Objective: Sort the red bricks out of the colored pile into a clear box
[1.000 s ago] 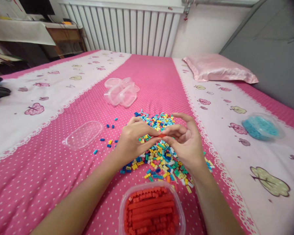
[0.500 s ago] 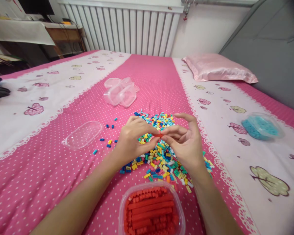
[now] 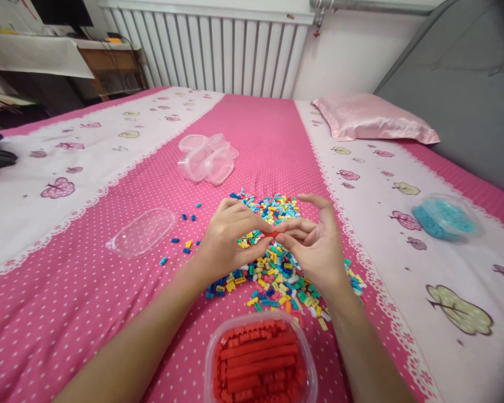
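Small red building bricks are pinched between the fingertips of both hands, and the fingers hide most of them. My left hand grips them from the left with thumb and index finger. My right hand pinches from the right, its index finger raised and bent. Beneath both hands lies a loose pile of small colourful bricks, mostly blue, yellow, green and white. Nearest to me stands a clear plastic tub filled with red bricks, some joined into long bars.
A clear lid lies left of the pile, with a few stray bricks beside it. Farther back are several clear containers. At the right sits a tub of light-blue bricks. A pink pillow rests at the back right of the bed.
Both hands stay pinched together over the pile. The right hand has shifted very slightly left, and the red bricks sit a touch lower between the fingertips.
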### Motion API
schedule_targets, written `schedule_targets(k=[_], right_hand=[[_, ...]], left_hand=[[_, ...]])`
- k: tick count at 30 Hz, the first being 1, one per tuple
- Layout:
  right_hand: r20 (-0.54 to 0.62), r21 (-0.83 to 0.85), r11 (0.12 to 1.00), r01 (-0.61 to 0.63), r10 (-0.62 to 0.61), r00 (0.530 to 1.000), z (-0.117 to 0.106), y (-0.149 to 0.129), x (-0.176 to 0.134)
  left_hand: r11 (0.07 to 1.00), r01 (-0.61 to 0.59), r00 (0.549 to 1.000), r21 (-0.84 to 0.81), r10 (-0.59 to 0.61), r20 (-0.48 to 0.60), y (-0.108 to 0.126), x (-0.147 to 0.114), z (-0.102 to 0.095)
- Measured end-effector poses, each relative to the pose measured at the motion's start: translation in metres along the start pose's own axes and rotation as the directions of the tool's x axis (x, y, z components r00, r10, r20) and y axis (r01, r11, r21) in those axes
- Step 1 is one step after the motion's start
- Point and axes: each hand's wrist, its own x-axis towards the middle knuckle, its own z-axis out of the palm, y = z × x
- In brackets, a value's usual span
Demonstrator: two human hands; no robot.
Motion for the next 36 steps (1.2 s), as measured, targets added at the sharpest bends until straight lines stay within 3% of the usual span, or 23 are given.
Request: schedule_targets(k=[4, 7, 10, 14, 18, 23, 30, 36], right_hand=[[-0.002, -0.074, 0.997, 0.012, -0.012, 1.000, -0.026, -0.005, 0.009], [-0.219, -0.201, 0.977, 0.075, -0.120, 0.968, -0.067, -0.006, 0.017], [-0.394, -0.367, 0.930, 0.009, -0.163, 0.905, -0.104, 0.003, 0.022], [-0.318, -0.552, 0.828, -0.096, -0.103, 0.942, -0.124, 0.025, 0.025], [-0.202, -0.647, 0.752, -0.129, -0.006, 0.979, -0.122, 0.041, 0.023], [-0.137, -0.738, 0.664, -0.118, 0.023, 0.990, -0.110, 0.044, 0.027], [-0.039, -0.856, 0.514, -0.059, 0.049, 0.998, -0.058, 0.045, 0.085], [-0.083, -0.915, 0.377, -0.143, 0.171, 0.982, -0.031, 0.059, 0.117]], left_hand=[[0.995, 0.092, 0.996, 0.025, -0.092, 0.008, -0.001, 0.002, -0.005], [0.976, 0.203, 0.977, 0.076, -0.196, -0.084, -0.007, 0.003, -0.010], [0.955, 0.275, 0.955, 0.112, -0.258, -0.146, -0.015, 0.002, -0.013], [0.936, 0.318, 0.943, 0.152, -0.297, -0.147, -0.023, -0.001, -0.013], [0.898, 0.396, 0.918, 0.189, -0.381, -0.112, -0.030, -0.001, -0.014], [0.847, 0.500, 0.866, 0.181, -0.483, -0.130, -0.034, 0.000, -0.019], [0.807, 0.581, 0.813, 0.110, -0.566, -0.138, -0.038, -0.003, -0.025], [0.802, 0.597, 0.795, 0.025, -0.587, -0.151, -0.043, -0.007, -0.030]])
